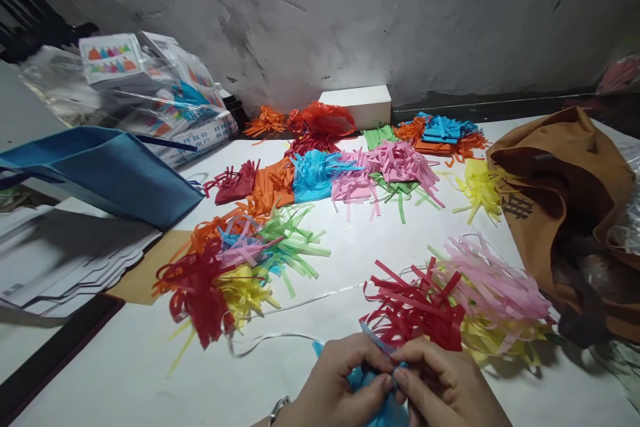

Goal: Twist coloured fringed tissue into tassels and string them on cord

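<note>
My left hand [335, 380] and my right hand [445, 383] meet at the bottom edge, fingers pinched together on a light blue fringed paper piece [370, 380]. A thin pale strip [280, 340] trails off to the left of the hands on the white table [125, 373]. Just beyond my fingers lies a heap of red fringed paper [410, 307], with pink fringe [490, 280] and yellow fringe [500, 333] to its right. A mixed heap of red, yellow, green and orange fringe [235, 267] lies to the left.
More fringed bundles in several colours [360, 167] spread across the far table. A blue fabric bag [100, 170] and plastic-wrapped packs [150, 80] are at the left, an orange-brown cloth bag [565, 193] at the right, a white box [357, 105] against the grey wall.
</note>
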Demonstrator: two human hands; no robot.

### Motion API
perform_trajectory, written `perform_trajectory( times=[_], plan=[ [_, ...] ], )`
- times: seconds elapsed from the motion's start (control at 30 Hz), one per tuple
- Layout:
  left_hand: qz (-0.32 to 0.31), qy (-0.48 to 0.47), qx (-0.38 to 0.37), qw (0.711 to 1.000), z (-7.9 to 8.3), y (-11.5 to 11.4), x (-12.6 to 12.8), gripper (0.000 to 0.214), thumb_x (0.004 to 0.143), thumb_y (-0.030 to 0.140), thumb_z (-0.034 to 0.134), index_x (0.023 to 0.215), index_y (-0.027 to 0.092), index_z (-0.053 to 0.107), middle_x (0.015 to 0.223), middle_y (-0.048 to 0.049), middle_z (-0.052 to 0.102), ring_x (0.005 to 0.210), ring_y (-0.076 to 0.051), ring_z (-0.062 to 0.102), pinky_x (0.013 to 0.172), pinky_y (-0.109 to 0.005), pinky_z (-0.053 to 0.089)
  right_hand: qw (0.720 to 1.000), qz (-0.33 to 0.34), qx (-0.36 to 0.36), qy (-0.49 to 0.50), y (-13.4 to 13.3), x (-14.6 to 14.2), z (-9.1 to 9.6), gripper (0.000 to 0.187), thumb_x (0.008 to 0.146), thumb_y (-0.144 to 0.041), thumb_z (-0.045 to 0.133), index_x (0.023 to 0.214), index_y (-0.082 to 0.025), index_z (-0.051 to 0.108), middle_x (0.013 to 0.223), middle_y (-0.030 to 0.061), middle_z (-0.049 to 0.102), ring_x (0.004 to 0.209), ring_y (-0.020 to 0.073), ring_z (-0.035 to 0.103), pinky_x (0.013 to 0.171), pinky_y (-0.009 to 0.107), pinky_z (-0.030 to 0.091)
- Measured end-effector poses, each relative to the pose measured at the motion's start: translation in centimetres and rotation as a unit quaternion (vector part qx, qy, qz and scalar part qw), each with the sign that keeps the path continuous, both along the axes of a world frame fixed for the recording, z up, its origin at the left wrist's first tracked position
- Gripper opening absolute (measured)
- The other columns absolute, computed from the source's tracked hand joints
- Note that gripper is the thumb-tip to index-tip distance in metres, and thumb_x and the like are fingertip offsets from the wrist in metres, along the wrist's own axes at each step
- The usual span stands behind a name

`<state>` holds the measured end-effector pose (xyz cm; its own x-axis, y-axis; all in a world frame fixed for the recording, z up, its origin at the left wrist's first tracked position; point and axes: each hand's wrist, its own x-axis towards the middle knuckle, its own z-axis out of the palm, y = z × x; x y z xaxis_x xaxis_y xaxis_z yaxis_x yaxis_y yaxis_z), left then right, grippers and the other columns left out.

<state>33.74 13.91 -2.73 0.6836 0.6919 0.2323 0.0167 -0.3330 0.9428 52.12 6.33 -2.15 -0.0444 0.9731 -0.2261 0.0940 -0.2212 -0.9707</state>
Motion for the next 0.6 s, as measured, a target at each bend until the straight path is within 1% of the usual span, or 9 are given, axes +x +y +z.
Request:
perform_trajectory(
  times=[0.1, 0.2, 0.27, 0.33, 0.37, 0.43, 0.47, 0.53, 0.6],
  plan=[
    [0.022, 0.026, 0.043, 0.998, -0.3, -0.3, 0.0, 0.003, 0.086, 0.018, 0.067, 0.086, 0.02, 0.068, 0.083, -0.0037, 0.075, 0.073, -0.014, 0.067, 0.068, -0.021, 0.05, 0.985, -0.057, 0.125, -0.108, 0.0, -0.5, 0.2, 0.016, 0.089, -0.035, 0.062, 0.083, -0.024, 0.071, 0.078, 0.0011, 0.066, 0.065, 0.013, 0.059, 0.056, 0.022, 0.041],
    [0.031, 0.065, 0.039, 0.997, -0.6, -0.7, 0.0, 0.008, 0.083, 0.016, 0.067, 0.089, 0.021, 0.065, 0.084, -0.003, 0.074, 0.073, -0.015, 0.066, 0.067, -0.021, 0.049, 0.965, -0.118, 0.211, -0.098, 0.4, -1.0, 0.3, 0.015, 0.089, -0.029, 0.064, 0.075, -0.023, 0.067, 0.084, 0.001, 0.061, 0.069, 0.0124, 0.056, 0.06, 0.022, 0.042],
    [0.017, 0.098, 0.043, 0.994, -0.6, -0.9, 0.1, 0.011, 0.082, 0.016, 0.067, 0.091, 0.021, 0.064, 0.084, -0.0024, 0.072, 0.073, -0.015, 0.065, 0.066, -0.021, 0.049, 0.959, -0.155, 0.238, -0.016, 0.7, -0.7, 0.8, 0.019, 0.093, -0.033, 0.063, 0.077, -0.023, 0.066, 0.085, 0.002, 0.061, 0.075, 0.0144, 0.059, 0.064, 0.023, 0.046],
    [-0.008, 0.117, 0.094, 0.989, -0.4, -0.7, 0.2, 0.012, 0.084, 0.015, 0.065, 0.093, 0.022, 0.062, 0.089, -0.003, 0.072, 0.078, -0.017, 0.064, 0.069, -0.023, 0.049, 0.941, -0.184, 0.255, 0.128, 0.8, 0.6, 2.1, 0.02, 0.096, -0.038, 0.062, 0.082, -0.024, 0.066, 0.078, 0.0014, 0.062, 0.074, 0.0155, 0.061, 0.066, 0.025, 0.05],
    [-0.017, 0.119, 0.132, 0.984, -0.2, -0.6, 0.3, 0.012, 0.085, 0.014, 0.063, 0.094, 0.023, 0.061, 0.092, -0.0033, 0.072, 0.082, -0.018, 0.064, 0.071, -0.025, 0.049, 0.923, -0.199, 0.26, 0.204, 0.5, 1.5, 2.9, 0.021, 0.097, -0.04, 0.062, 0.083, -0.025, 0.065, 0.072, -0.0003, 0.06, 0.065, 0.0141, 0.059, 0.062, 0.025, 0.05],
    [-0.019, 0.12, 0.208, 0.97, 0.6, 0.1, 0.3, 0.017, 0.088, 0.011, 0.057, 0.098, 0.024, 0.059, 0.096, -0.003, 0.071, 0.088, -0.019, 0.062, 0.075, -0.028, 0.049, 0.877, -0.238, 0.271, 0.317, -0.4, 3.9, 4.7, 0.02, 0.097, -0.039, 0.061, 0.083, -0.025, 0.061, 0.058, -0.0057, 0.047, 0.046, 0.0097, 0.043, 0.048, 0.022, 0.044],
    [-0.011, 0.125, 0.242, 0.962, 1.2, 0.4, 0.4, 0.019, 0.089, 0.009, 0.055, 0.1, 0.025, 0.058, 0.095, -0.0023, 0.071, 0.088, -0.02, 0.06, 0.075, -0.029, 0.048, 0.857, -0.26, 0.281, 0.346, -1.1, 5.1, 5.4, 0.021, 0.098, -0.038, 0.061, 0.081, -0.025, 0.058, 0.055, -0.0074, 0.04, 0.041, 0.0089, 0.033, 0.041, 0.021, 0.038],
    [0.014, 0.147, 0.297, 0.943, 2.5, 1.0, 0.5, 0.02, 0.091, 0.007, 0.052, 0.1, 0.025, 0.056, 0.094, -0.0017, 0.071, 0.089, -0.021, 0.058, 0.078, -0.032, 0.047, 0.826, -0.303, 0.311, 0.36, -2.9, 7.2, 6.2, 0.02, 0.098, -0.037, 0.06, 0.082, -0.026, 0.056, 0.054, -0.0085, 0.033, 0.039, 0.0088, 0.022, 0.035, 0.021, 0.028],
    [0.033, 0.176, 0.332, 0.926, 3.7, 1.1, 0.9, 0.018, 0.092, 0.007, 0.053, 0.099, 0.024, 0.055, 0.104, -0.0038, 0.07, 0.1, -0.023, 0.057, 0.088, -0.038, 0.046, 0.827, -0.301, 0.331, 0.339, -4.6, 8.6, 5.9, 0.02, 0.097, -0.039, 0.061, 0.083, -0.027, 0.055, 0.051, -0.0088, 0.03, 0.038, 0.0091, 0.018, 0.033, 0.024, 0.024]
  ],
)
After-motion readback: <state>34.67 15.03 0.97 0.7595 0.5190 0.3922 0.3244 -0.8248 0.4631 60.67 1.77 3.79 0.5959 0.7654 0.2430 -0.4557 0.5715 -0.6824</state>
